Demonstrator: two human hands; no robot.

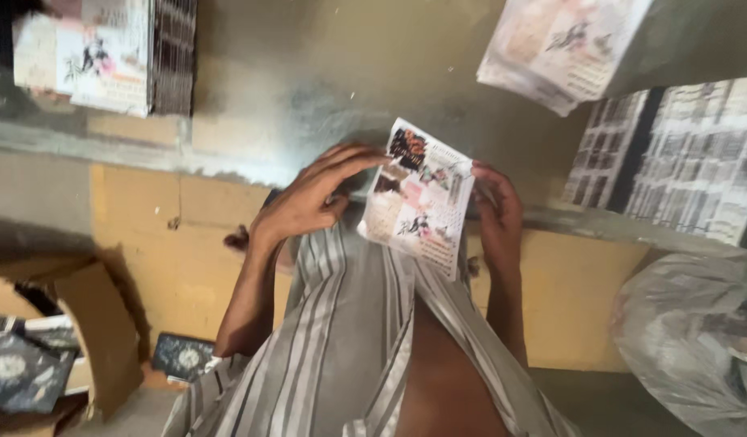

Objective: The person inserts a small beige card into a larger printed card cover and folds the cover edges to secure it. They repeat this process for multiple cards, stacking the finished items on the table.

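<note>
Printed paper sheet (419,198), folded, is pinched between both hands above a striped-cloth lap (349,340), left hand (308,202) gripping its left edge, right hand (496,206) its right; squaring the corners before pressing would keep the crease true. Paper stacks (681,162) line the ledge (600,222) behind.

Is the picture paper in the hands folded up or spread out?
Spread out: the printed sheet lies mostly flat between the left hand and right hand, showing its pictures.

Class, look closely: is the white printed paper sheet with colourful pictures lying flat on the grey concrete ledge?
No: the white printed paper sheet is held up between the left hand and right hand, above the striped cloth.
</note>
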